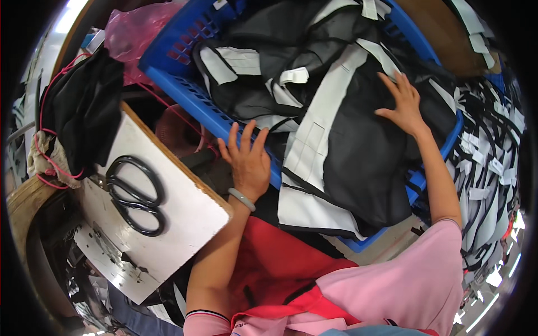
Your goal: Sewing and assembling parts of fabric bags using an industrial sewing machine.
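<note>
A blue plastic basket [190, 92] holds a heap of black fabric pieces [364, 151] with white strips [325, 106] sewn on them. My left hand [246, 159], a pale bangle on its wrist, lies with fingers spread on the basket's near rim and holds nothing. Over on the right side of the heap, my right hand [400, 103] presses flat on the black fabric, its fingers apart. Part of the heap hangs over the basket's near edge toward my red and pink clothing.
Large black-handled scissors [134, 196] lie on a white board [179, 224] to my left. A black cloth with red cord [84, 112] sits beyond it, a pink plastic bag [131, 33] farther back. A pile of black and white pieces [487, 162] fills the right.
</note>
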Demonstrator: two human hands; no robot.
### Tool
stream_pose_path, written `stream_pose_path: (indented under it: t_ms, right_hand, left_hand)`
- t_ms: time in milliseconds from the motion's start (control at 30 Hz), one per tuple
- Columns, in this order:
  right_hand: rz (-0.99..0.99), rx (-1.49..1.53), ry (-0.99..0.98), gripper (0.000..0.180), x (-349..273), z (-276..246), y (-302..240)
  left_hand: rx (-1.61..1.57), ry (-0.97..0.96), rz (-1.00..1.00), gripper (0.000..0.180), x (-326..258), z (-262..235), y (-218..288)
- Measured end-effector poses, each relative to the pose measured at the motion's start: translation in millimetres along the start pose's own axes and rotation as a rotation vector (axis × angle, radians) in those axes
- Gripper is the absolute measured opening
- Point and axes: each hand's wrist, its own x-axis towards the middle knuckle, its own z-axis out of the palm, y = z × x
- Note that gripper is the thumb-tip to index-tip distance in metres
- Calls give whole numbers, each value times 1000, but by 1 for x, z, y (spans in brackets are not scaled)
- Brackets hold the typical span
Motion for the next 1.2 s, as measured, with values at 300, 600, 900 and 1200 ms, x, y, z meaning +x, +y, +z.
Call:
stream_pose_path:
  t_ms: [300, 600, 900, 1200]
  right_hand:
    - [520, -150, -132, 87, -57, 242, 112]
    - [-256, 579, -344, 70, -73, 46, -100]
    - [-292, -122, -6, 68, -125, 287, -104]
    - [-117, 440, -364, 52, -95, 174, -131]
  left_hand:
    - [-47, 39, 43, 35, 12, 21, 16]
    - [89, 74, 3, 28, -5, 7, -9]
    - [25, 97, 30, 26, 14, 19, 18]
    - [104, -206, 4, 40, -28, 2, 14]
